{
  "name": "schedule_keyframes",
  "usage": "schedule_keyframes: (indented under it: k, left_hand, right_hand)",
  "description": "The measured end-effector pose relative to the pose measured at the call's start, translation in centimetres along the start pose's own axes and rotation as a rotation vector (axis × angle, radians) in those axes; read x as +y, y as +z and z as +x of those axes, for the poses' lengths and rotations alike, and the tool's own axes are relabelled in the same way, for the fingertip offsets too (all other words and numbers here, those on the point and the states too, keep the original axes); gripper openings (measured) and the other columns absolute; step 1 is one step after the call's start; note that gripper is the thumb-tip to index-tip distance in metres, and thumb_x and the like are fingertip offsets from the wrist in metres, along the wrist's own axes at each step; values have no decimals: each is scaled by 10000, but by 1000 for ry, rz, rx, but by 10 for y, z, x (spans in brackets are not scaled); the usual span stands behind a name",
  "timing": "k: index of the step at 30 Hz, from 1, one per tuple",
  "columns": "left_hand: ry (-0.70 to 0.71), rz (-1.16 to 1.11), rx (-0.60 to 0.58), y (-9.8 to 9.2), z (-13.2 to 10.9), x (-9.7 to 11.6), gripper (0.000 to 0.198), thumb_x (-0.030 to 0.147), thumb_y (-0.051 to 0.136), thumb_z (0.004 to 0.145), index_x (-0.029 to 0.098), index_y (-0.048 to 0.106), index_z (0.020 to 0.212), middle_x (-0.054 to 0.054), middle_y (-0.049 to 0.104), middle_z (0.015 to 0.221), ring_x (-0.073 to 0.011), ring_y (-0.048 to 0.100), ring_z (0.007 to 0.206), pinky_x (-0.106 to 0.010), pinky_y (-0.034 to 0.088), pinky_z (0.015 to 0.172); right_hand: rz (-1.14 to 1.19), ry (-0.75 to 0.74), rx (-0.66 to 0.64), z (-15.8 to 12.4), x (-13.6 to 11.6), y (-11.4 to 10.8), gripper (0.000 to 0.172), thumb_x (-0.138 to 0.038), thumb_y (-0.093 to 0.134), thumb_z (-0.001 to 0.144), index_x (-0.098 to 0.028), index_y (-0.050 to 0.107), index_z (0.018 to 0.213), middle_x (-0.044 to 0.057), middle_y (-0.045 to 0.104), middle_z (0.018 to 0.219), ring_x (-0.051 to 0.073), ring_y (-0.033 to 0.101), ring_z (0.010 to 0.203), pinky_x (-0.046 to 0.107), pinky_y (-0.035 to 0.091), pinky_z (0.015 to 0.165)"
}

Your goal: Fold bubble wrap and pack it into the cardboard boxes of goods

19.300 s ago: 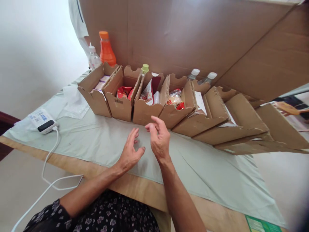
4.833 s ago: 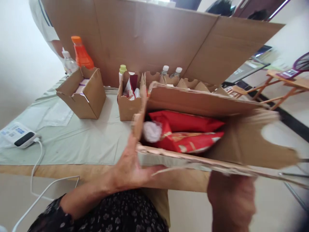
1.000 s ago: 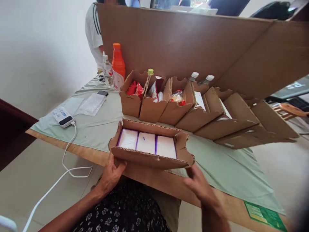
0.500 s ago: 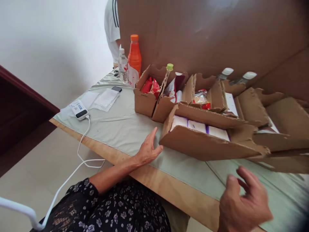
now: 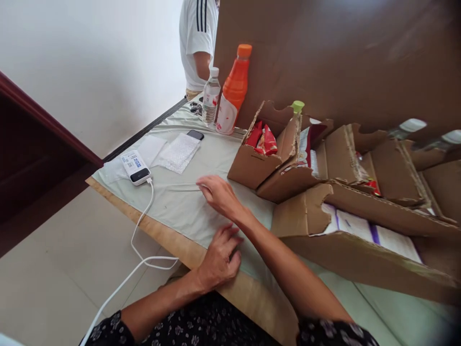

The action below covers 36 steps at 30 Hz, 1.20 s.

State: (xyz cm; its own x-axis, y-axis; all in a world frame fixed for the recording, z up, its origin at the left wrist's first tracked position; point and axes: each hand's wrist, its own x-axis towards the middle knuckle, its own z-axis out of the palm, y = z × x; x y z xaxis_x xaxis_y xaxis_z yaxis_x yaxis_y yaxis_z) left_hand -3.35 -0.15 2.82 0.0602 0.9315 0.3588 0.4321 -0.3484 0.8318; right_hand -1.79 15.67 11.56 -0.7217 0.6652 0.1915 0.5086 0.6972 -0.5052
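My right hand (image 5: pixel 218 194) reaches across over the green cloth (image 5: pixel 173 202), in front of the leftmost cardboard bin. Its fingers are bent and close together, the thumb a little apart, and nothing shows in it; the palm is hidden. Below the right forearm, my left hand (image 5: pixel 221 254) rests near the table's front edge, fingers loosely curled and apart, holding nothing visible. A white device (image 5: pixel 135 166) with a cable plugged in lies to the left. Near it are a bubble-wrap pouch (image 5: pixel 178 153) and a dark phone (image 5: pixel 195 135).
Cardboard bins (image 5: pixel 252 166) with red snack packets (image 5: pixel 266 139) stand on the right. The front bin (image 5: pixel 345 259) holds white and purple packs (image 5: pixel 355 226). An orange bottle (image 5: pixel 235 91) and a clear bottle (image 5: pixel 211 98) stand behind. A person in a white shirt (image 5: pixel 196 43) is beyond the cardboard wall.
My right hand has swung from the lower right across to the left, over my left arm's side. My left hand has drawn back toward the table edge. The view has turned left.
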Motion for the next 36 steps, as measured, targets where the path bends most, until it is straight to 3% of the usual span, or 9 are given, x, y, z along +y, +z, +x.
schedule_keyframes:
  k: [4, 8, 11, 15, 20, 25, 30, 33, 36]
  left_hand:
    - [41, -3, -3, 4, 0, -3, 422, 53, 559, 803, 167, 663, 1195, -163, 644, 1342, -346, 506, 1397, -551, 494, 1134]
    - [59, -43, 39, 9, 1, -7, 513, 76, 555, 835, 193, 610, 1332, -156, 644, 1350, -330, 540, 1341, -533, 522, 1087]
    - [55, -75, 46, 10, 2, -7, 517, 83, 555, 853, 195, 593, 1356, -156, 645, 1355, -326, 541, 1336, -527, 519, 1088]
    - [42, -80, 26, 9, 2, -6, 462, 63, 558, 832, 206, 648, 1261, -140, 649, 1335, -329, 520, 1354, -527, 505, 1104]
    - [65, -98, 61, 9, 2, -9, 513, 94, 587, 839, 198, 619, 1340, -152, 653, 1346, -322, 553, 1315, -518, 516, 1089]
    - [27, -131, 46, 11, 3, -13, 407, 87, 570, 820, 205, 701, 1187, -144, 682, 1307, -329, 580, 1306, -535, 519, 1081]
    - [-285, -425, 222, -4, 1, -9, 435, 186, 622, 856, 209, 660, 1288, -150, 636, 1414, -315, 598, 1323, -519, 491, 1123]
    - [-380, -735, 438, -26, -9, 1, 585, 392, 670, 912, 232, 533, 1457, -149, 560, 1515, -324, 561, 1379, -504, 479, 1137]
    - [-327, -957, 430, -41, -23, 17, 827, 573, 762, 834, 255, 459, 1535, -142, 498, 1584, -356, 468, 1468, -493, 439, 1179]
  right_hand:
    - [-138, 43, -73, 100, 5, 29, 328, -194, 506, 1023, -184, 676, 1303, 90, 691, 1369, 249, 604, 1273, 377, 471, 1080]
    - [-182, 74, -100, 149, 17, 57, 301, -180, 528, 998, -154, 715, 1233, 138, 675, 1360, 291, 578, 1272, 402, 482, 1047]
    - [-200, 104, -114, 161, 26, 64, 365, -128, 412, 1016, -167, 745, 1163, 149, 696, 1289, 289, 596, 1214, 411, 497, 996]
    - [-188, 75, -117, 159, 28, 64, 345, -274, 615, 964, -212, 688, 1295, 116, 658, 1368, 294, 553, 1262, 444, 440, 1069]
    - [-119, 105, -65, 156, 22, 66, 209, -213, 588, 966, -169, 771, 1057, 136, 678, 1325, 281, 551, 1267, 431, 391, 1083]
    - [75, 219, 67, 165, 14, 44, 269, -266, 532, 1018, -155, 773, 1061, 99, 742, 1208, 230, 653, 1118, 367, 460, 980]
    - [264, 195, 259, 107, -10, -11, 336, -310, 459, 1036, -153, 737, 1138, 41, 769, 1097, 165, 691, 1000, 269, 508, 874]
    - [480, 44, 465, 15, -28, -39, 228, -358, 584, 977, -200, 749, 982, 44, 781, 1098, 178, 702, 990, 289, 524, 880]
    - [499, 78, 507, -89, -39, -40, 83, -292, 684, 901, -242, 746, 878, 42, 786, 1099, 196, 708, 1005, 313, 529, 877]
